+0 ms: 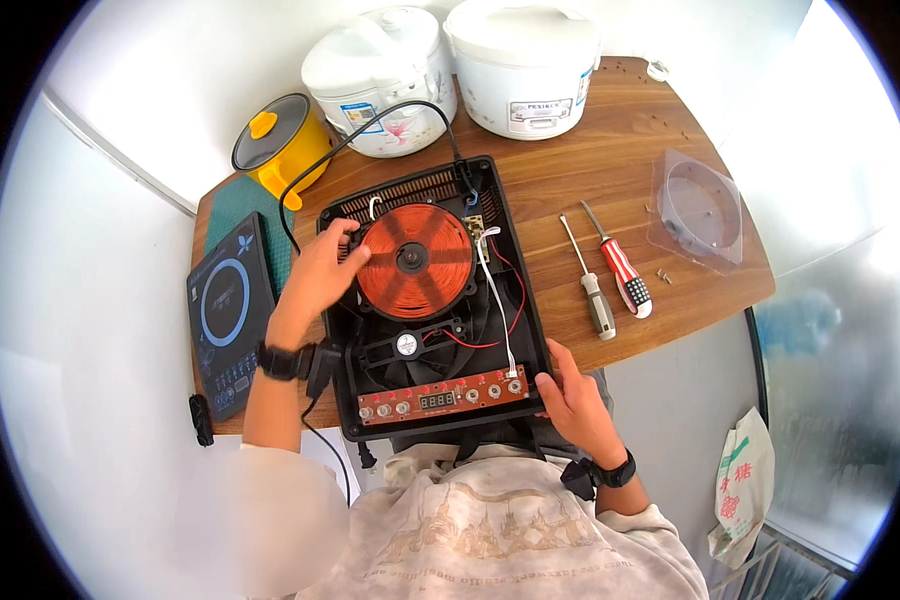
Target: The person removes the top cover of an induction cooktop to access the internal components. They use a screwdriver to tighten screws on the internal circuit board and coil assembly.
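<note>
An opened induction cooker base [526, 300], a black plastic case, sits tilted at the table's near edge against my front. Inside lie a round copper coil [410, 290], a black fan [395, 365] and a red-brown control board [440, 398] with round buttons and a small display. My left hand [320, 275] reaches over the case's left side; its fingers curl at the coil's left rim, and whatever they pinch there is hidden. At the case's lower right corner, my right hand [575, 400] grips the edge, thumb on top. White and red wires run along the right inside.
Two screwdrivers [592, 295] [625, 275] and small screws [664, 276] lie to the right, near a clear plastic piece [705, 210]. Two white rice cookers [380, 85] [520, 65] and a yellow pot [300, 155] stand behind. A black glass top panel [232, 310] lies left. A black cord [315, 165] arches over.
</note>
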The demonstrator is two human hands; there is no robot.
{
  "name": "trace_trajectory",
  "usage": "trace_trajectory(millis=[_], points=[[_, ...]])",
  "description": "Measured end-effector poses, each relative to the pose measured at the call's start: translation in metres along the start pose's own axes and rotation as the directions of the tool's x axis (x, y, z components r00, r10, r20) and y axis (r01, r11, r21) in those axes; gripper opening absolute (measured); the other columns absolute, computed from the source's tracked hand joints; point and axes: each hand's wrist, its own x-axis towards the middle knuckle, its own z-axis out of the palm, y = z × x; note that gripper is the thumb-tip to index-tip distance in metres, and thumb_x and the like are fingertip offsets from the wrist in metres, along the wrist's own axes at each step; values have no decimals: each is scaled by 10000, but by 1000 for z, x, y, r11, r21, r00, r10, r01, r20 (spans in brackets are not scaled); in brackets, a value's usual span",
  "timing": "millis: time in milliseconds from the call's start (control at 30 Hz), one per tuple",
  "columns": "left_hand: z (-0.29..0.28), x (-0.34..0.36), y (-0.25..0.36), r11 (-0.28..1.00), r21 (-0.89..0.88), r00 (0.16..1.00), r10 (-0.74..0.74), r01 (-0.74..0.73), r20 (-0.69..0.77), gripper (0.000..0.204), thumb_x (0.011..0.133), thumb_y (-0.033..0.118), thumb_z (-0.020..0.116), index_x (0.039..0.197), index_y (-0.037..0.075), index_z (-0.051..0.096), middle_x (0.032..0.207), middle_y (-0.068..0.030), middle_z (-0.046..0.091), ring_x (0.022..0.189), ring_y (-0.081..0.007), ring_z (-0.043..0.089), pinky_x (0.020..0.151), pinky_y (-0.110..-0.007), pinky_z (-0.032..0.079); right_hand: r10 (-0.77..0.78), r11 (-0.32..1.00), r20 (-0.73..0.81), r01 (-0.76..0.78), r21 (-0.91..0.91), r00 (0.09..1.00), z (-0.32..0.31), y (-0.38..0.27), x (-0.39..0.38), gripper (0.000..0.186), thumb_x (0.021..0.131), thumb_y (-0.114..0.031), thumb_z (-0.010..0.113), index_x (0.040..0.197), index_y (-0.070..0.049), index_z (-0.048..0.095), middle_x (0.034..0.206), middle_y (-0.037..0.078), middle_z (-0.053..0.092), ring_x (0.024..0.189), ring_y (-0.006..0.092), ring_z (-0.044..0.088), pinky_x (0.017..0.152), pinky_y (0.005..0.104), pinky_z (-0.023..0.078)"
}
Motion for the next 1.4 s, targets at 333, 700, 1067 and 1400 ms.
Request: trace_trajectory(millis=[333,700,1067,1400], points=[[-13,-36,42,975,-79,936,-173,205,306,675,976,368,681,1513,93,380,1454,-287,549,1338,-429,548,1101,-463,452,-14,999,6,14,52,1000,0,4,2,503,1047,-130,562,1501,-28,371,755,161,684,637,290,716,598,374,558],[-8,-11,72,925,208,948,304,-317,92,484,935,259,711,1357,67,570,1332,-184,581,1287,-385,530,1111,-439,438,-19,999,-1,19,46,1000,-1,4,1,497,1045,-132,565,1489,-17,374,736,164,674,626,291,708,601,377,549],[29,53,123,809,157,775,457,-566,436,589,799,246,719,1334,42,581,1124,-180,675,1153,-367,569,1003,-445,493,-62,992,4,61,107,998,0,5,2,493,1038,-115,570,1475,5,375,731,174,679,635,317,707,606,392,544],[47,62,123,767,290,790,419,-572,448,566,839,266,692,1336,19,582,1179,-210,666,1188,-386,564,1031,-464,473,-87,988,52,80,131,995,-6,7,5,488,1033,-108,571,1455,9,354,717,157,677,618,315,693,588,384,532]])
